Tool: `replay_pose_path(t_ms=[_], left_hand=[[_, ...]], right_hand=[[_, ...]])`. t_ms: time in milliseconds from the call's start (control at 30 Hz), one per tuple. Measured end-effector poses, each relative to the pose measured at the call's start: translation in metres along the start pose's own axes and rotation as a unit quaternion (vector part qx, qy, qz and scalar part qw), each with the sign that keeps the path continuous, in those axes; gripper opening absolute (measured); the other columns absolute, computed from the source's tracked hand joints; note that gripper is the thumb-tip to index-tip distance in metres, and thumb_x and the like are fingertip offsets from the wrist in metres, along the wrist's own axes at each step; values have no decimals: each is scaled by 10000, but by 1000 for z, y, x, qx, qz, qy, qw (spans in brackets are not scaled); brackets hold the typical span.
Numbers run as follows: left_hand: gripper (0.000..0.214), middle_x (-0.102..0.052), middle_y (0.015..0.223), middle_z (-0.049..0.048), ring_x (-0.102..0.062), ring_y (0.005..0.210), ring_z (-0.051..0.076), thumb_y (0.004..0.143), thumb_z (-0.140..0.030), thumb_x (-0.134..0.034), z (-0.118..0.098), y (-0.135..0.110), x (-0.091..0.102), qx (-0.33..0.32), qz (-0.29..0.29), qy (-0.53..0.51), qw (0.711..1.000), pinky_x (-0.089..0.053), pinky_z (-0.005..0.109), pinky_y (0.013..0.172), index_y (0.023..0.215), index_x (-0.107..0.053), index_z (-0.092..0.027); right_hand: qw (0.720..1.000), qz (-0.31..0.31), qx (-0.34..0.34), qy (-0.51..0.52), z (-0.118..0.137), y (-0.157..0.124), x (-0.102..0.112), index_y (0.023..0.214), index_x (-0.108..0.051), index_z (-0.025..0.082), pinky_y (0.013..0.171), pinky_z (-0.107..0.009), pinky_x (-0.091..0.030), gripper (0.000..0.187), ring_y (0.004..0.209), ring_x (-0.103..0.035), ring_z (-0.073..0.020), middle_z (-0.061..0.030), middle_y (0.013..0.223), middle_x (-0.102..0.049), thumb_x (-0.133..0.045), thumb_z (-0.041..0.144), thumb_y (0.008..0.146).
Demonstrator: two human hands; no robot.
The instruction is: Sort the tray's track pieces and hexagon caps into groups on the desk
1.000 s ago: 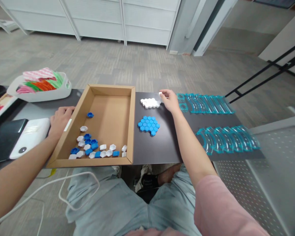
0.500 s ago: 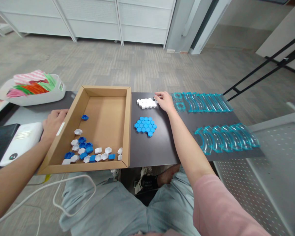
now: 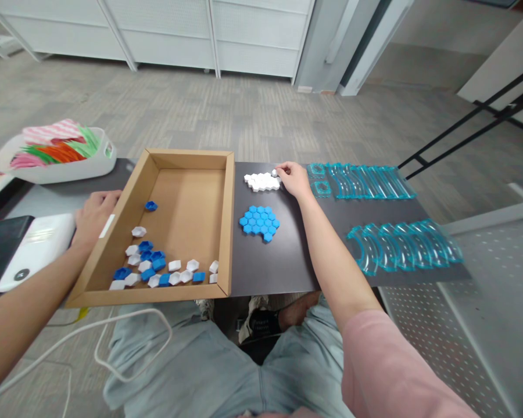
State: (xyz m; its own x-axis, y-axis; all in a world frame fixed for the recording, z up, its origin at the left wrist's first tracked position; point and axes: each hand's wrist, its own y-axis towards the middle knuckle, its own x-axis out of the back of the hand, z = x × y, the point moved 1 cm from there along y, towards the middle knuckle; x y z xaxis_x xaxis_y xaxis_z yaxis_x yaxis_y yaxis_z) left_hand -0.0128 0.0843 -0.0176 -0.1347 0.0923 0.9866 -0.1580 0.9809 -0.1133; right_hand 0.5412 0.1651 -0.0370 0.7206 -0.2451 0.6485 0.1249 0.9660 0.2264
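My right hand (image 3: 293,179) pinches a small white hexagonal piece (image 3: 274,173) between thumb and fingers. It is at the right end of a cluster of white hexagonal pieces (image 3: 261,182) on the dark table. Closer to me lies a patch of blue hexagonal pieces (image 3: 259,222), fitted side by side. On the left, my left hand (image 3: 96,213) rests flat against the outside of a shallow cardboard box (image 3: 230,232), fingers loosely stretched. Inside the box, loose blue hexagonal pieces (image 3: 151,206) and white hexagonal pieces (image 3: 139,231) lie mostly in the near part.
Clear teal-edged curved plastic parts stand in a far row (image 3: 370,182) and a near row (image 3: 403,247) at the right. A white basket (image 3: 70,170) of coloured strips is at the far left. A white device (image 3: 37,252) lies beside my left forearm.
The white piece in my right fingers now shows clearly at the right end of the white cluster. My left hand stays beside the box. The view has shifted slightly.
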Motion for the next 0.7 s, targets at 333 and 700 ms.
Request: replay_pose_path(t_ms=[333, 700], left_hand=[[613, -534, 1658, 238, -521, 1571, 413, 1089, -341, -390, -10, -13, 0, -3, -30, 0, 1000, -435, 606, 1315, 1666, -560, -224], [641, -514, 1685, 261, -547, 1541, 418, 1125, -424, -385, 9, -2, -7, -42, -18, 37, 998, -484, 627, 1263, 1709, -518, -196]], right_hand=[[1000, -5, -16, 6, 3, -2, 1, 1054, -829, 208, 989, -423, -600, 173, 932, -749, -244, -108, 1109, -859, -686, 280, 986], [1000, 2, 6, 9, -3, 0, 0, 1067, -838, 199, 982, -397, -583, 177, 938, -725, -235, -104, 1108, -838, -685, 259, 1001]])
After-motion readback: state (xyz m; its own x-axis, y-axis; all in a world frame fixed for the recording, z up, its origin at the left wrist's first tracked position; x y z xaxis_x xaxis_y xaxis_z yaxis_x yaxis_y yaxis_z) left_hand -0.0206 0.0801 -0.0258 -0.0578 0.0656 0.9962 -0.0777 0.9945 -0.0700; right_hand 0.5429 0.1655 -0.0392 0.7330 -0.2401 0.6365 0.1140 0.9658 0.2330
